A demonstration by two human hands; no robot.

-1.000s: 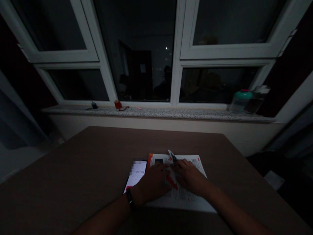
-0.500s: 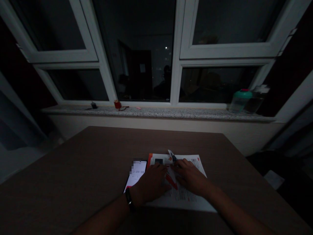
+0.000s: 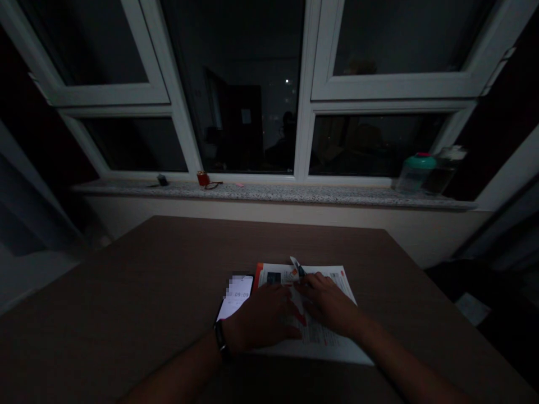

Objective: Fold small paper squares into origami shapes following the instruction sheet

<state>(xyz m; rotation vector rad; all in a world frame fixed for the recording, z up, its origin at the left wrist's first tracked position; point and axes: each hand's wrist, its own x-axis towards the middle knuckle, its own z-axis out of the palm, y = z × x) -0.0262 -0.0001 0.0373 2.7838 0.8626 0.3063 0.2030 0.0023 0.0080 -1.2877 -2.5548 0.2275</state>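
Note:
A printed sheet or booklet (image 3: 337,346) with an orange-red left edge lies flat on the dark table. On top of it, between my hands, is a folded piece of paper (image 3: 296,264) whose pointed white-and-dark tip sticks up and whose red part is partly covered. My left hand (image 3: 265,315), with a black band at the wrist, rests over the folded paper's left side, fingers stretched and thumb apart. From the other side my right hand (image 3: 328,301) has its bent fingers closed on the folded paper; its fingertips are partly hidden.
Left of the sheet lies a lit phone (image 3: 236,297) showing a running timer, close to my left forearm. Beyond the table (image 3: 202,241), the stone windowsill (image 3: 273,192) holds a small red jar (image 3: 202,178), a dark little object (image 3: 162,180) and a teal-lidded bottle (image 3: 416,171).
My left hand has shifted slightly right over the folded paper, its thumb reaching further out and fingers more spread. My right hand has barely moved. The phone's timer has advanced.

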